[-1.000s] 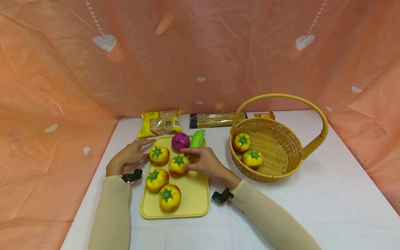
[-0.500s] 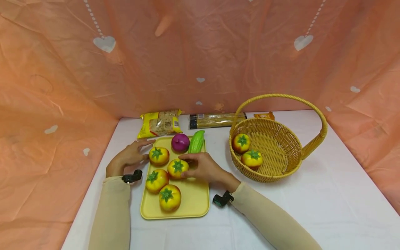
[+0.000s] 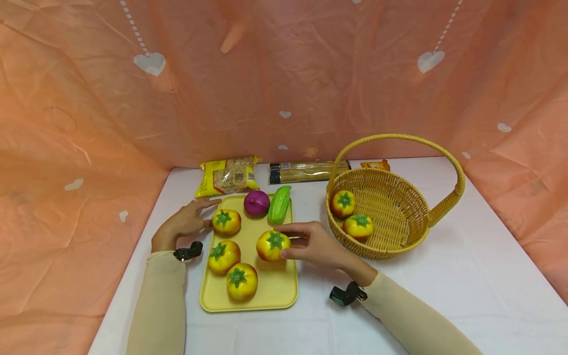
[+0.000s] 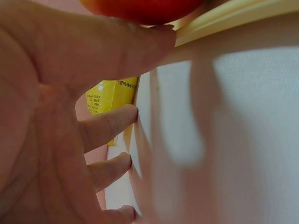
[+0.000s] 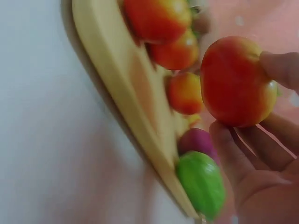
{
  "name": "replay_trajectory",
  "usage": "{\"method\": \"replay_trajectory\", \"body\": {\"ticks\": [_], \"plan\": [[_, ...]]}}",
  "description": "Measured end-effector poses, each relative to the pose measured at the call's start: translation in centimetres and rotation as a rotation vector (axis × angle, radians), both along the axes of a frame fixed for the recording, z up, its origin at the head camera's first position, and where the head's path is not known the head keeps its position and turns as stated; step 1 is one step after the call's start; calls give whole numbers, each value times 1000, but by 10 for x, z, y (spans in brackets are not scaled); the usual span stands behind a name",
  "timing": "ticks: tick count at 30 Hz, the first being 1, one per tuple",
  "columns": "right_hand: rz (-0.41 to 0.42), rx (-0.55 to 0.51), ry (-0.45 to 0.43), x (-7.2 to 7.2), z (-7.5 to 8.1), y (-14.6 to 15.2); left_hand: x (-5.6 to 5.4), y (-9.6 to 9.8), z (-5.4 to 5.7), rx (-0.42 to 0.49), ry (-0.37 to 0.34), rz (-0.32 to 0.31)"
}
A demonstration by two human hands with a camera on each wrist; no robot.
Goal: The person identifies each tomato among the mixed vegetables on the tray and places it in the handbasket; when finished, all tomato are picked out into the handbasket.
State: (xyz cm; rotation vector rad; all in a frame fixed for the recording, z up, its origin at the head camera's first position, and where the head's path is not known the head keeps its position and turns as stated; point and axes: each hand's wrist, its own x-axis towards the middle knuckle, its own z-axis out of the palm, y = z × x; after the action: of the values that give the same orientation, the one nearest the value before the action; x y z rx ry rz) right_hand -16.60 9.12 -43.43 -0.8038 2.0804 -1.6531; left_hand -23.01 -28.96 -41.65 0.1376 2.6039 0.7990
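Note:
My right hand (image 3: pixel 317 244) holds a yellow-red tomato (image 3: pixel 269 247) with a green leafy top between thumb and fingers. In the right wrist view that tomato (image 5: pixel 233 81) is raised off the yellow tray (image 5: pixel 112 60). My left hand (image 3: pixel 184 224) rests at the tray's upper left edge, its fingertips on the white cloth and its thumb close to another tomato (image 3: pixel 226 222); whether the thumb touches it I cannot tell. Two more tomatoes, one behind (image 3: pixel 224 257) and one in front (image 3: pixel 242 282), sit on the tray (image 3: pixel 277 291). A purple onion-like vegetable (image 3: pixel 256 203) and a green gourd-like vegetable (image 3: pixel 279 205) lie at its far end.
Right of the tray stands a wicker basket (image 3: pixel 423 236) with a tall handle and two tomatoes inside. Along the back lie a yellow food bag (image 3: pixel 228 176), a long pack of noodle-like sticks (image 3: pixel 306 171) and a small orange packet (image 3: pixel 376 164), partly behind the basket.
My right hand has lifted the tomato and carried it to the right across the tray. The left hand has stayed in place.

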Motion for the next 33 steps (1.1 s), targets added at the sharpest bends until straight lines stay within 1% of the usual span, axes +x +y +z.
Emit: {"method": "replay_trajectory", "body": {"ticks": [3,7,9,12,15,20,26,29,33], "plan": [[0,-52,-8,9,11,23,0,-1,0,-4,12,-6],[-27,-69,43,16,25,58,0,-2,-1,-3,29,-13],[-43,-62,50,17,31,78,0,-3,-2,-4,37,-17],[-79,-33,49,20,38,109,-1,-3,-3,-10,39,-23],[-123,13,70,22,43,138,-1,-2,-4,-11,29,-18],[-203,112,109,26,51,175,-2,-1,-4,-10,21,-12],[-272,260,111,28,57,202,-2,-1,-3,-18,29,-21],[-288,312,94,27,57,207,-2,-2,-4,-18,27,-19],[-302,401,98,24,54,205,-1,-2,-4,-16,31,-21]]}}
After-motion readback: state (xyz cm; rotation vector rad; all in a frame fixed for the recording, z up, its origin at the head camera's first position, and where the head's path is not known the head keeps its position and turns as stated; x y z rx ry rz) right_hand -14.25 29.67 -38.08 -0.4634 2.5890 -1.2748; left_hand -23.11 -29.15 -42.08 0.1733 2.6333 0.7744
